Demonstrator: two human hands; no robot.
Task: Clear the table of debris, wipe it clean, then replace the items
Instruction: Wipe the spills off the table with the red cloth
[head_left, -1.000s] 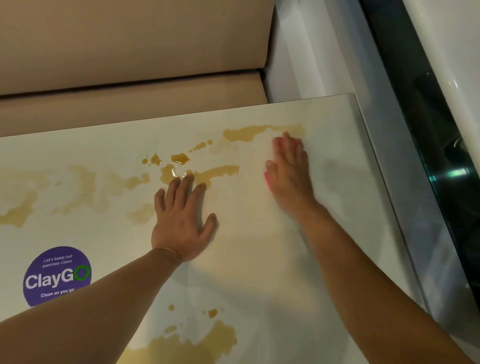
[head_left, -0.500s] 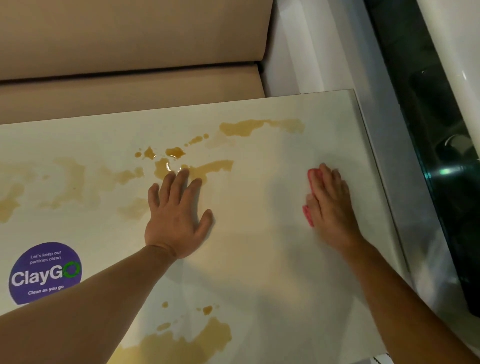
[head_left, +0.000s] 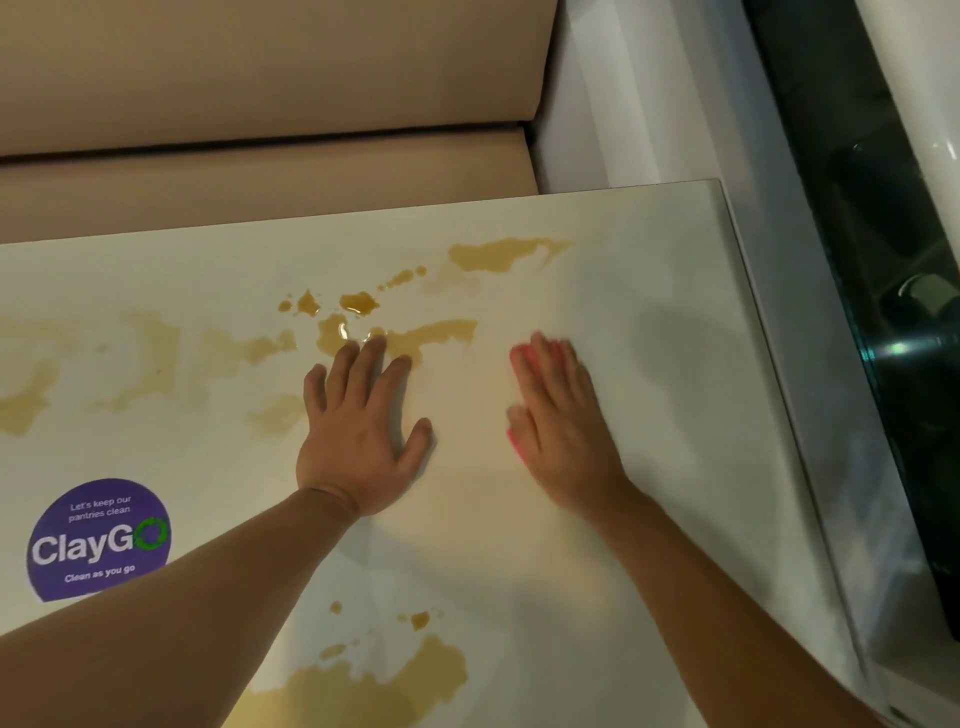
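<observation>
A white table (head_left: 649, 597) carries brown liquid spills: a long one (head_left: 498, 254) near the far edge, small puddles (head_left: 358, 304) in the middle, pale smears (head_left: 145, 358) on the left, and a large pool (head_left: 384, 680) at the front. My left hand (head_left: 361, 431) lies flat with fingers spread, its fingertips touching a puddle. My right hand (head_left: 558, 421) presses flat on a pink cloth (head_left: 519, 358), which shows only as pink edges by the fingers and thumb. That hand is motion-blurred.
A purple round "ClayGo" sticker (head_left: 98, 540) sits on the table's left. A tan upholstered bench (head_left: 260, 171) runs behind the far edge. To the right are a white ledge (head_left: 810, 415) and a dark glass panel (head_left: 893, 260).
My right hand with the pink cloth swept from the far spill toward the right edge, then back left toward the middle. The spill's right end looks fainter. My left hand stayed planted.
</observation>
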